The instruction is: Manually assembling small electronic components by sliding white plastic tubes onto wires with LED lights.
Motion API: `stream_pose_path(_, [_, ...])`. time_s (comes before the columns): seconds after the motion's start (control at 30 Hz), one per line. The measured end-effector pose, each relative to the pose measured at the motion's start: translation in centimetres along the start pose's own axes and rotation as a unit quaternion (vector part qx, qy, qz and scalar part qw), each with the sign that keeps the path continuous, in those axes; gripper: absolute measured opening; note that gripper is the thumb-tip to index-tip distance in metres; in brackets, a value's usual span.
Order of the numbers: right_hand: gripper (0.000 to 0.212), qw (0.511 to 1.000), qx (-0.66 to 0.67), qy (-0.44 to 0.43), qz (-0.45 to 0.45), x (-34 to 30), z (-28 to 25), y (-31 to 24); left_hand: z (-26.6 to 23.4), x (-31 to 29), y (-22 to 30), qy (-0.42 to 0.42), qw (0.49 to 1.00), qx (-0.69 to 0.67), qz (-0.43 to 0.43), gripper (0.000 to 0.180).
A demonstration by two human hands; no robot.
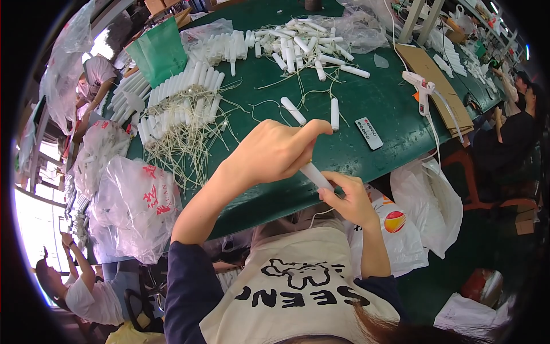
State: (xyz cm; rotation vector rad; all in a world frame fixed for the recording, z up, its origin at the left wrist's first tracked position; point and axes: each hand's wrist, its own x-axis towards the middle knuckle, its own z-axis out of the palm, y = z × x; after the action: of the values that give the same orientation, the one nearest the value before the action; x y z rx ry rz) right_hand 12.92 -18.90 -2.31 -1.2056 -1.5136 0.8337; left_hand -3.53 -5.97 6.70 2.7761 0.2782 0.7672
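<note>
White on the tube (316, 176), green across the table (366, 163), cream patterned in black on the shirt (298, 246).

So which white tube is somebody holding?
The white tube between the left hand and right hand; the tubes beyond lie on the green table.

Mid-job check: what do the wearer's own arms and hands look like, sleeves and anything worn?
Dark navy sleeves end near the elbows, set on a cream top with black print. The forearms below are bare. No glove, watch or bracelet shows on the left hand or right hand.
</note>
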Motion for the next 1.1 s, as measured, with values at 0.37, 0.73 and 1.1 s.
stream_pose_path(0.37, [0.026,1.0,0.002,0.002,0.013,-0.1,0.0,0.2,0.9,-0.5,-0.4,-0.009,0.996,0.087,0.01,0.035])
stream_pose_path(0.73, [0.026,0.999,-0.001,0.008,0.042,-0.7,0.6,2.1,3.6,-0.7,-1.8,0.051,0.996,0.031,0.065,0.036])
stream_pose_path(1.1, [0.026,0.997,0.048,0.047,0.043,-0.4,0.4,2.8,4.8,0.5,-2.3,0.001,0.975,-0.222,0.0,0.042])
